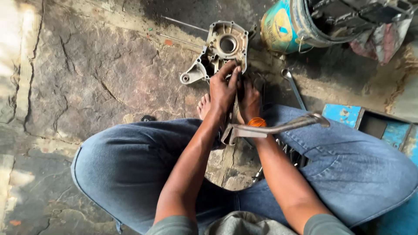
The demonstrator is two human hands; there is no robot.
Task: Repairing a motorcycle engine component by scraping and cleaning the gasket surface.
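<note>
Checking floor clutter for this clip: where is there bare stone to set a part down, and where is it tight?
Bare stone floor spreads left of the metal engine casing and beyond the person's left knee. It is crowded around the left hand and right hand, by the spanner, the paint bucket and the bent lever.

1 engine casing (220,50) at 12 o'clock, 2 hands: left hand (223,89), right hand (250,99). 1 bucket (287,24) at 1, 1 spanner (294,87), 1 bent lever (278,127), 2 thin rods (183,24).
</note>
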